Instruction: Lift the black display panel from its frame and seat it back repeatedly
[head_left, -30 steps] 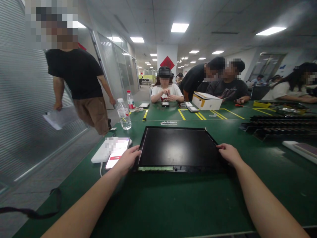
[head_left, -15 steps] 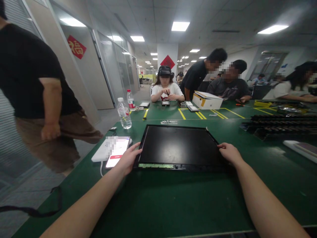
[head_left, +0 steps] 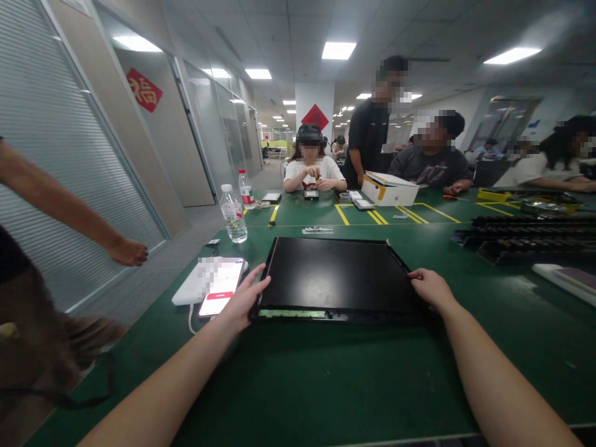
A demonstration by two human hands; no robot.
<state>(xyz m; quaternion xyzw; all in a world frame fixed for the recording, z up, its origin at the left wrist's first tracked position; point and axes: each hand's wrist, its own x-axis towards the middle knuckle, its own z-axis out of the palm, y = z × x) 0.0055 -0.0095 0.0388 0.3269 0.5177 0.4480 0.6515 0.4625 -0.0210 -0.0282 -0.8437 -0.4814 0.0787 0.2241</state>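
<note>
A black display panel (head_left: 339, 273) in a dark frame lies face up over the green table, with a green strip like a circuit board along its near edge. My left hand (head_left: 244, 295) grips the panel's left edge, thumb on the rim and the other fingers partly hidden beneath it. At the right edge, my right hand (head_left: 428, 287) is closed on the frame, its thumb on top and the fingertips under the rim out of sight. Beside my left hand lies a lit phone (head_left: 222, 288), leaning on a white box-like device (head_left: 189, 287) with a white cable.
Two water bottles (head_left: 233, 214) stand at the back left. Small white parts (head_left: 318, 230) lie behind the panel. Black slotted rails (head_left: 521, 239) and a white device (head_left: 568, 282) sit right. Across the table are co-workers and a white box (head_left: 390, 189). Someone passes on the left.
The panel's far edge has dropped slightly, while both my hands keep their hold. On the left, a passing person has come nearer; behind the table, a bending person has straightened up.
</note>
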